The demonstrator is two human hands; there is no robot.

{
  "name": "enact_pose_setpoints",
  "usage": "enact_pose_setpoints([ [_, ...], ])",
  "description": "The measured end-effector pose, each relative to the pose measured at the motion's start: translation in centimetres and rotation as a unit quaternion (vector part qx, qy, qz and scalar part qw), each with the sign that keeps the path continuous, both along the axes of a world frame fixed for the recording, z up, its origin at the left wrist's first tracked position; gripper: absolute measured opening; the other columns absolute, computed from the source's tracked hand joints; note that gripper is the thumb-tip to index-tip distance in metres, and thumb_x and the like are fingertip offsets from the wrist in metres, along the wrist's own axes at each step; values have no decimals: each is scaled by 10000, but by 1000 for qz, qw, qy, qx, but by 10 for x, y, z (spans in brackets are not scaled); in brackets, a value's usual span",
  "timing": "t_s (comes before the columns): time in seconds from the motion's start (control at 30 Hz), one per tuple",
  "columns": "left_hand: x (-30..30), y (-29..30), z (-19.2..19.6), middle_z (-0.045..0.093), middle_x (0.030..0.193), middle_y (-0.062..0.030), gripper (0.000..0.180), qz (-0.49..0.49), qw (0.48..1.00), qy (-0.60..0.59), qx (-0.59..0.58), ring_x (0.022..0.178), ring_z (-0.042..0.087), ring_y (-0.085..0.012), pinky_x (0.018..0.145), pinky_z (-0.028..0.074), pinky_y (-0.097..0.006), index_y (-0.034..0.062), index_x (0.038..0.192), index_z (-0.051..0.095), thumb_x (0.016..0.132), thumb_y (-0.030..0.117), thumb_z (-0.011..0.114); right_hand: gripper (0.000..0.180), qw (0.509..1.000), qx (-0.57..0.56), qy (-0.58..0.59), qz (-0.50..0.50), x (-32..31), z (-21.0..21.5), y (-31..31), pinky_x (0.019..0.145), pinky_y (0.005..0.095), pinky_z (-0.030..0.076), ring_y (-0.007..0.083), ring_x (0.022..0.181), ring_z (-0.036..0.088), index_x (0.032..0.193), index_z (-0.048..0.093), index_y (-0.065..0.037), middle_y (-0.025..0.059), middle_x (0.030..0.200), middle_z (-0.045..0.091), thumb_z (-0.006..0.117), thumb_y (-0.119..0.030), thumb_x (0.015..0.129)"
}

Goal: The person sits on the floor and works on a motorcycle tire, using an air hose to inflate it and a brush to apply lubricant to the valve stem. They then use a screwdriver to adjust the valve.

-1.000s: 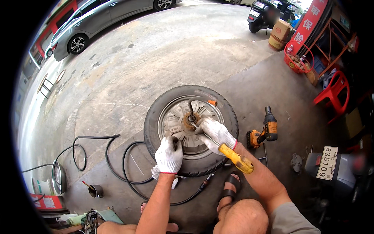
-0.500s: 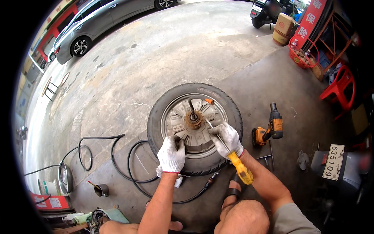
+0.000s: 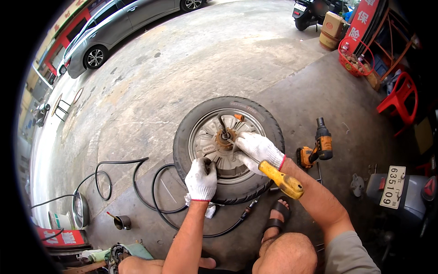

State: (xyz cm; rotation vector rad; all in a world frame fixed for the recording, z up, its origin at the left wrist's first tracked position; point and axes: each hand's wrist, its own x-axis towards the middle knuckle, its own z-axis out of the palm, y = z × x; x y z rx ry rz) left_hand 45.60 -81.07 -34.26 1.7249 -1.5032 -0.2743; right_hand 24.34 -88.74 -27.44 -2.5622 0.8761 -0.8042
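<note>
A scooter wheel with a black tyre [image 3: 188,122] and a silver hub motor [image 3: 205,132] lies flat before me. A bent black cable rises from its rusty centre [image 3: 225,137]. My right hand [image 3: 259,150], in a white glove, grips a screwdriver with a yellow handle [image 3: 284,181]; the shaft points toward the hub's middle and its tip is hard to make out. My left hand [image 3: 202,180], also gloved, rests at the near-left rim with curled fingers; what they hold, if anything, is hidden. A small orange piece [image 3: 239,117] lies on the hub's far side.
An orange and black cordless impact wrench [image 3: 319,145] lies right of the wheel. A black air hose [image 3: 137,182] loops at the left, near a metal bowl [image 3: 80,209] and a dark cup [image 3: 122,222]. Farther off are a red chair [image 3: 400,98], a red basket [image 3: 353,61] and a grey car [image 3: 118,27].
My right hand has moved up and left over the hub, bringing the screwdriver with it; its handle now points more to the right. My left hand has hardly moved.
</note>
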Motion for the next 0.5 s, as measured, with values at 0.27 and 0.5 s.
enact_pose_setpoints([
  [0.27,-1,-1,0,653,819,-125,136,1,1000,-7,-4,689,671,-295,650,533,-372,62,921,646,841,106,747,292,995,-63,66,34,-1,-8,-6,867,441,527,369,941,639,969,589,-23,172,982,609,738,-96,728],
  [0.5,0,-2,-1,660,804,-128,135,1,1000,-17,-11,687,664,-290,655,523,-383,47,902,653,849,132,744,292,986,-134,-81,-47,17,-55,15,960,452,519,371,1049,634,926,608,-51,162,1043,618,753,-116,681],
])
